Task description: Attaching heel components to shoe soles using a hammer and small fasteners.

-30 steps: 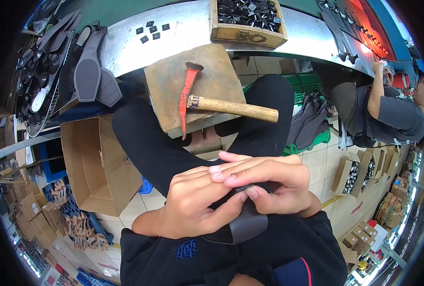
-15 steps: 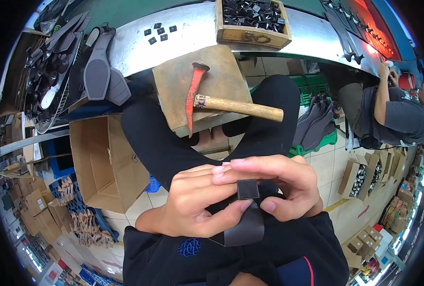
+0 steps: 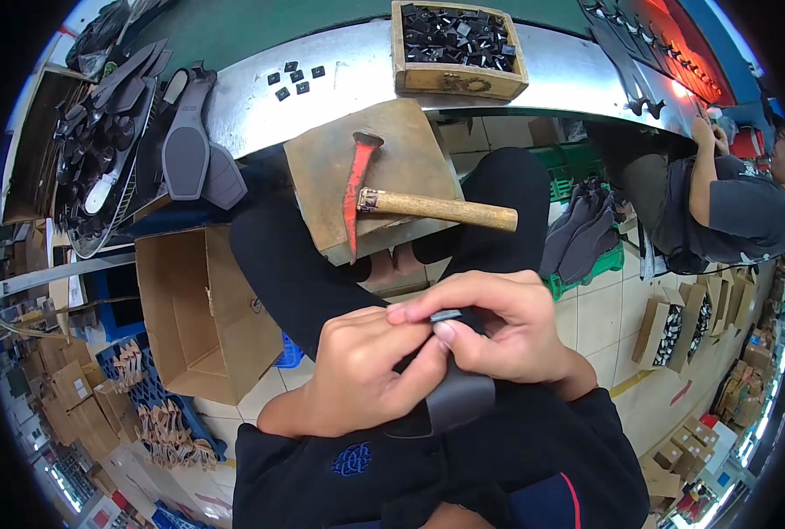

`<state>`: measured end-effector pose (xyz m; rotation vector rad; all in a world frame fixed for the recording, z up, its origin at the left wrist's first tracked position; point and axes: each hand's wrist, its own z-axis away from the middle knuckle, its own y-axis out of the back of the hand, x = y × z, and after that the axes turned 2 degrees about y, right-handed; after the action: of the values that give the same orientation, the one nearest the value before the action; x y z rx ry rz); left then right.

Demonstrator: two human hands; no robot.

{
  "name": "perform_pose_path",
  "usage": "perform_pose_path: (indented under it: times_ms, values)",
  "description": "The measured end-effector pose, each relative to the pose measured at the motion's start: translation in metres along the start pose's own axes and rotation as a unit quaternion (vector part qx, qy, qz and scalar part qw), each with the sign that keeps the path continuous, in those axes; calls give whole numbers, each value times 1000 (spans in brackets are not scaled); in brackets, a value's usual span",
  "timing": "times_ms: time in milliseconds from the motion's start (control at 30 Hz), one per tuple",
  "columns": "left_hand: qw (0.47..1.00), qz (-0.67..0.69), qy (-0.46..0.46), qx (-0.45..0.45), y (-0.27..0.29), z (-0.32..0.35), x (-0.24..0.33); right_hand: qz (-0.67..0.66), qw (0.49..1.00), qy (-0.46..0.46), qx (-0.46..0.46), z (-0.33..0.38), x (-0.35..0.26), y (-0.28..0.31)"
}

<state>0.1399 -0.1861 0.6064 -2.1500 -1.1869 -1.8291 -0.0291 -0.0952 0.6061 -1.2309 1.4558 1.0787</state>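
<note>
The right hand (image 3: pixel 509 331) is pinching a small flat piece (image 3: pixel 446 315), dark and seen almost edge-on, between thumb and forefinger. The left hand (image 3: pixel 366 366) is grasping a dark curved piece (image 3: pixel 459 406), whose smooth broad end is showing below the fingers, in front of the person's dark top. Both hands are meeting at the fingertips above the lap, so the small flat piece is sitting just over the curved one (whether the two are touching, the fingers are hiding).

Beyond the knees, a hammer (image 3: pixel 437 208) with a red head and wooden handle is lying on a brown block (image 3: pixel 322 167), its handle extending past the block's right edge. Farther off, a metal-topped table (image 3: pixel 348 97) is carrying six black squares (image 3: pixel 302 87) and, to their right, a wooden box (image 3: pixel 463 81) full of small black pieces (image 3: pixel 459 40). Grey soles (image 3: pixel 187 154) are leaning at the left, above a cardboard box (image 3: pixel 172 309). At the right, a co-worker (image 3: pixel 750 216) is sitting beside the table.
</note>
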Motion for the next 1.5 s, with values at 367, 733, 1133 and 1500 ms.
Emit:
perform_pose_path:
  times_ms: [367, 733, 1133, 1500]
  values:
    - [958, 188, 196, -94, 20, -6, 6, -297, 938, -160, -74, 0, 5, 14]
    - [923, 256, 264, -113, 22, 1, -8, -291, 945, -111, -104, -8, 48, 12]
    - [989, 25, 20, 147, 240, -114, -120, -79, 945, -62, 313, 21, 58, 151]
    - [790, -560, 239, 71, 193, -111, -291, 553, 659, -95, 501, -18, 142, 433]
